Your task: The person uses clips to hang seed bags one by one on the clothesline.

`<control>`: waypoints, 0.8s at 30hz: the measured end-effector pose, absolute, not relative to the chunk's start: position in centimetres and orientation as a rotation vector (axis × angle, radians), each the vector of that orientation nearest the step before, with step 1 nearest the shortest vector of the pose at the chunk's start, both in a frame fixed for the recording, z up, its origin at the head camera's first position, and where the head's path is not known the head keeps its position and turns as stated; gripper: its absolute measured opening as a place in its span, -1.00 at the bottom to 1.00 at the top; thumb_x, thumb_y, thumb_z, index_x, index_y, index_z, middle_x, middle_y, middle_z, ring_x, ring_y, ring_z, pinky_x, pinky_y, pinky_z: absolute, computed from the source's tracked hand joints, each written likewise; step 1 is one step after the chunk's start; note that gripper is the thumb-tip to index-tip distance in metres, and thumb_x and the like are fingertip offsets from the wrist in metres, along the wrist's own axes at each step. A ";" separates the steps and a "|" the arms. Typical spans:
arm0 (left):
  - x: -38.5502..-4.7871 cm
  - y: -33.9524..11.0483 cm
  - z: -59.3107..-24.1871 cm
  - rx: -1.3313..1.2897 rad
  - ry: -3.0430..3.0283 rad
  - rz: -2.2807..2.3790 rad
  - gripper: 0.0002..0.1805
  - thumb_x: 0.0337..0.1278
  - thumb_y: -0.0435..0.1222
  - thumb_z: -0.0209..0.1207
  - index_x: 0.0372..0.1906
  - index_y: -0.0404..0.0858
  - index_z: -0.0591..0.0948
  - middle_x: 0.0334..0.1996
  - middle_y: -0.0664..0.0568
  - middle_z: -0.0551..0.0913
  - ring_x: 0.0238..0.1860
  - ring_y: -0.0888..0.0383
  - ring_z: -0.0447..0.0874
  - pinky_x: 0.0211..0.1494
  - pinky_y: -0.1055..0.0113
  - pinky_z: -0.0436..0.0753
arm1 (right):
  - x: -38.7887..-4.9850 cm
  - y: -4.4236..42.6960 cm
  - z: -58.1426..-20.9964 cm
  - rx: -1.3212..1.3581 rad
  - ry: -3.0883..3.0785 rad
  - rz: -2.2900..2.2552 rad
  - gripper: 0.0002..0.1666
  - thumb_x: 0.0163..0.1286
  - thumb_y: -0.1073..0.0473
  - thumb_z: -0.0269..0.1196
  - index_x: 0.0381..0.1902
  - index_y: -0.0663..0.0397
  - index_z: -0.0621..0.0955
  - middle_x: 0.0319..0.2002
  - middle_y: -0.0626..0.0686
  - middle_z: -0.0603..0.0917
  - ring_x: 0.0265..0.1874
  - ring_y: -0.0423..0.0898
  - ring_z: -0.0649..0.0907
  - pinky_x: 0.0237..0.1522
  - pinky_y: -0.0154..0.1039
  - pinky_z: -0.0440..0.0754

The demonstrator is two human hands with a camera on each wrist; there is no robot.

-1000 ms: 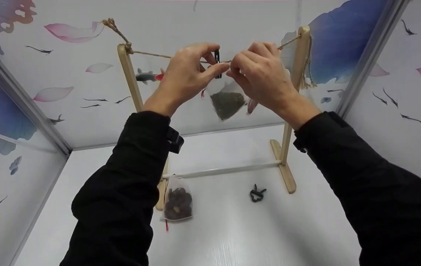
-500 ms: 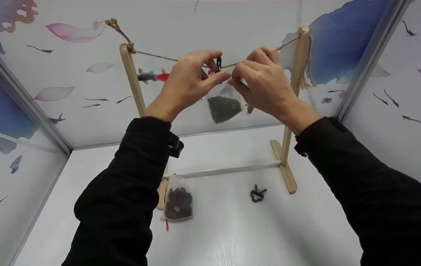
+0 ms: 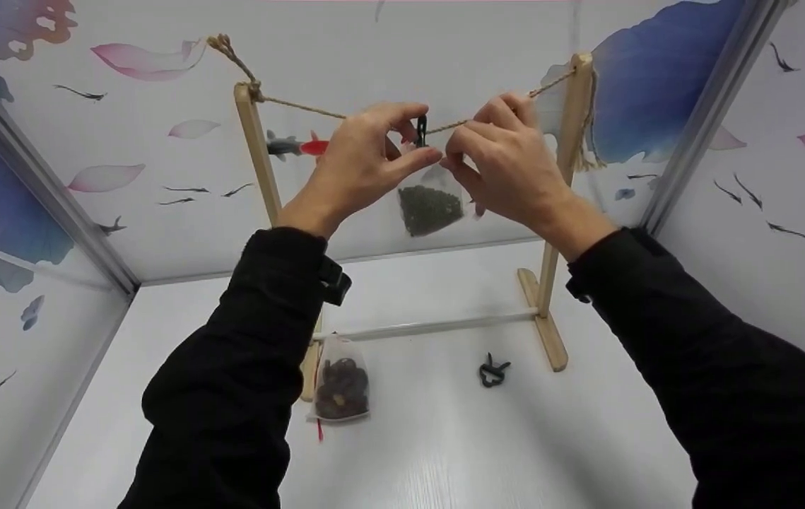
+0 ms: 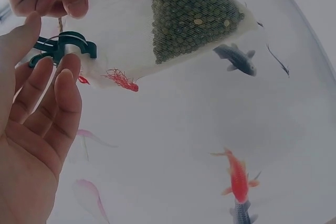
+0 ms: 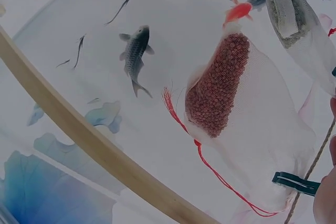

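My left hand (image 3: 367, 155) pinches a dark green plastic clip (image 4: 68, 45) between thumb and fingers, at a twine rope (image 3: 448, 127). Below that clip hangs a white mesh bag of small green beans (image 3: 430, 211), with a red tassel (image 4: 123, 80). Close beside it, my right hand (image 3: 504, 145) has its fingers curled at the rope and pinches a second dark green clip (image 5: 296, 183). This one sits on the gathered neck of a mesh bag of small red beans (image 5: 218, 85), mostly hidden behind the right hand in the head view.
The rope runs between two posts of a wooden stand (image 3: 579, 120). On the white table (image 3: 437, 438), a mesh bag of large brown pieces (image 3: 341, 389) leans by the left foot. Another dark clip (image 3: 492, 371) lies near the right foot. Printed panels surround the table.
Both hands have come down slightly, and the rope between them sags lower. The green bean bag has swung a little and settled lower. Both hands keep their pinch.
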State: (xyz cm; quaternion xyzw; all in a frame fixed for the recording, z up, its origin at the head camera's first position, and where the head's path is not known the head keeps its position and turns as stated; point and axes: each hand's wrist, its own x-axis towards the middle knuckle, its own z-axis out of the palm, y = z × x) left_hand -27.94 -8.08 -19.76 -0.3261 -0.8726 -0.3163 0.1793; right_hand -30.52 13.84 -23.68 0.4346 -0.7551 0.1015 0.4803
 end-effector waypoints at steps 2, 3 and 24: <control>-27.9 -8.1 -19.8 -0.926 -2.476 -0.906 -0.37 0.33 -0.12 0.32 0.39 -0.29 0.49 -0.11 -0.03 0.63 -0.31 0.16 0.62 -0.17 0.42 0.56 | -30.5 13.9 -23.7 1.062 -1.843 0.249 -0.88 0.38 0.30 0.31 -0.37 0.16 0.58 -0.44 0.11 0.67 -0.21 0.15 0.51 0.16 0.19 0.29; -27.9 -8.1 -19.7 -0.925 -2.481 -0.914 -0.37 0.33 -0.12 0.32 0.40 -0.29 0.48 -0.11 -0.03 0.63 -0.31 0.16 0.62 -0.17 0.42 0.56 | -30.5 13.9 -23.7 1.063 -1.844 0.250 -0.88 0.38 0.30 0.31 -0.37 0.15 0.58 -0.44 0.11 0.67 -0.21 0.15 0.51 0.16 0.19 0.29; -26.2 -10.0 -22.2 -0.934 -2.408 -1.004 -0.54 0.43 -0.28 0.21 0.36 -0.21 0.55 -0.06 -0.01 0.67 -0.25 0.14 0.68 -0.14 0.34 0.64 | -28.8 16.2 -24.1 1.038 -1.703 0.324 -0.86 0.35 0.34 0.28 -0.43 0.18 0.61 -0.38 0.13 0.72 -0.09 0.19 0.60 0.42 0.18 0.18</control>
